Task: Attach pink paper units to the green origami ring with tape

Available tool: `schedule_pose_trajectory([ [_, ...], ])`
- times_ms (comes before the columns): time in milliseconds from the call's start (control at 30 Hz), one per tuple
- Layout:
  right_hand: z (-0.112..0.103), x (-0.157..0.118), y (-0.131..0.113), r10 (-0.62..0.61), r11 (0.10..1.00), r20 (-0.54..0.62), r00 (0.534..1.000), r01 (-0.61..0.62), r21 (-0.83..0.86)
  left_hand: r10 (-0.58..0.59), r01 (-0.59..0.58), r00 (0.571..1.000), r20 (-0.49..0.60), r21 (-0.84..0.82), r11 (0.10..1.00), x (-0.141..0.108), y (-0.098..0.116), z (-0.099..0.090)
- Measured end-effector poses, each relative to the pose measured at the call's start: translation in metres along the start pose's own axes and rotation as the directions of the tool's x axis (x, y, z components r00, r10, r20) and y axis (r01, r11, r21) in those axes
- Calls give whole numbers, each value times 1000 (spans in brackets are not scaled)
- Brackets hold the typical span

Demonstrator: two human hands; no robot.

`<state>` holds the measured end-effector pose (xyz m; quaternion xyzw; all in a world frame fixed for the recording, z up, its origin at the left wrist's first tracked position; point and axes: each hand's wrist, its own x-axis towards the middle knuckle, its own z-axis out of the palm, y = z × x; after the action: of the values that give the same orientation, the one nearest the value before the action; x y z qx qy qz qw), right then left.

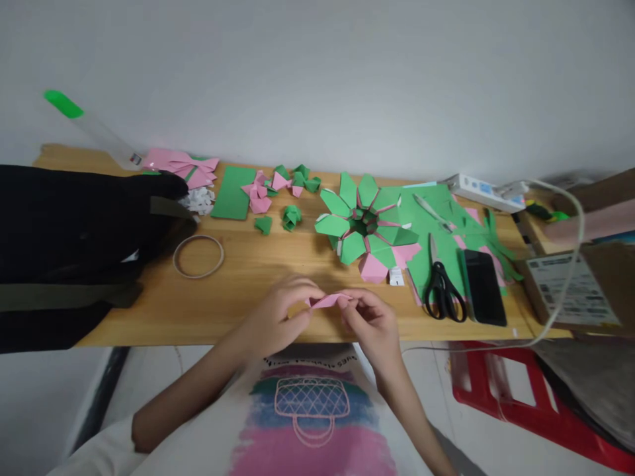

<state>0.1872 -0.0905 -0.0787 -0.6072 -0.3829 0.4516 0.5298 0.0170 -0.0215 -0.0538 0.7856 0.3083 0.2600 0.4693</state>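
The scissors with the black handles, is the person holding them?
No, the scissors lie beside the phone, while the left hand and right hand hold a pink paper.

Dim, soft light, slight blur

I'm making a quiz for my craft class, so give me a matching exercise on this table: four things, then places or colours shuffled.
1. Scissors
2. Folded pink paper
3. Tan ring
4. Power strip

A. Mostly white
B. Beside the phone
C. Near the black bag
D. Between left hand and right hand

Pairs: 1-B, 2-D, 3-C, 4-A
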Motion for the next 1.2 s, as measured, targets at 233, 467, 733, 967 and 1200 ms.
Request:
schedule_pose_trajectory([
  [233, 1, 0, -4, 21, 1000, -9, 1000, -20, 23, -325, 308, 945, -14, -287, 907, 9, -6, 3],
  [467, -1, 0, -8, 6, 998, 12, 1000, -7, 59, -487, 375, 872, -40, -585, 719, 12, -10, 5],
  [733, 9, -4, -12, -123, 992, -40, 992, 121, -37, -319, 253, 868, -380, -215, 943, 12, -3, 11],
  [967, 21, 8, -18, -84, 994, 55, 995, 79, 72, 164, -93, 941, -296, 241, 966, 6, 3, 21],
  [1200, 16, 14, -13, -41, 999, -4, 999, 41, 35, -135, 125, 915, -379, -51, 991, 9, 7, 12],
])
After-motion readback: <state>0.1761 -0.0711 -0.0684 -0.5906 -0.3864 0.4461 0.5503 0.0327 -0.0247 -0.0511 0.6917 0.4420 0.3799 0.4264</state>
